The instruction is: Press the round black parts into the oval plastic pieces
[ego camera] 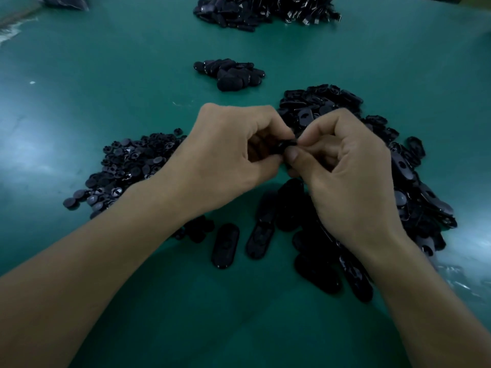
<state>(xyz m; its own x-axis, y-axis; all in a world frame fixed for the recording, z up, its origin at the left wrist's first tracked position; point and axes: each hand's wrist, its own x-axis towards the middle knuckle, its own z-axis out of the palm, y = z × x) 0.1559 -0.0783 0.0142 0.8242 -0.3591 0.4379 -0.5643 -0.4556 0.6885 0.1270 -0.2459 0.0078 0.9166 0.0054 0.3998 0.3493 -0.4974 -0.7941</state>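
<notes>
My left hand (228, 155) and my right hand (348, 179) meet above the green table (79, 88), fingers curled. Between their fingertips they pinch a small black part (285, 146), mostly hidden, so I cannot tell whether it is round or oval. A heap of round black parts (127, 168) lies to the left, partly under my left forearm. A larger heap of oval plastic pieces (414, 179) spreads to the right behind my right hand. Several oval pieces (225, 245) lie flat on the table below my hands.
A small pile of dark pieces (229, 74) sits in the middle of the table beyond my hands. A big pile of black parts with some shiny bits (265, 10) lies at the far edge. A clear bag (462, 282) rests at the right edge.
</notes>
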